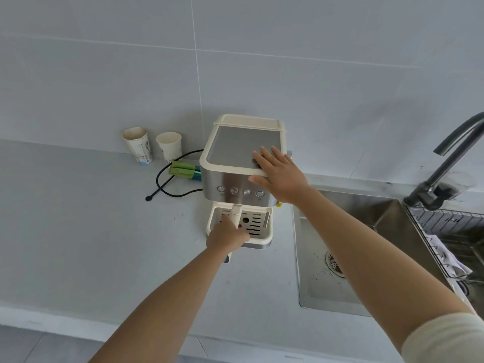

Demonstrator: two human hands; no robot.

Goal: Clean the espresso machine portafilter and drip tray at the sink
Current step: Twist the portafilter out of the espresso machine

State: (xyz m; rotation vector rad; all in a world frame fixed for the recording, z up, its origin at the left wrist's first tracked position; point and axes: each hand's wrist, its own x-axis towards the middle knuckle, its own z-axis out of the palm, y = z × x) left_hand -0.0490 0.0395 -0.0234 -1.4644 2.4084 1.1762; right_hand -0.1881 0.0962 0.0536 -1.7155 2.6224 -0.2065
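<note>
Bracing the espresso machine from above with the right hand laid flat and open on its lid, near the back edge of the tabletop, just left of the sink. Gripping the portafilter handle with the left hand, fingers curled round it, above the drip tray. Judging by this, barely begun: portafilter apparently not yet freed from the machine, drip tray seated at the base, nothing carried to the sink, all rinsing left to do
</note>
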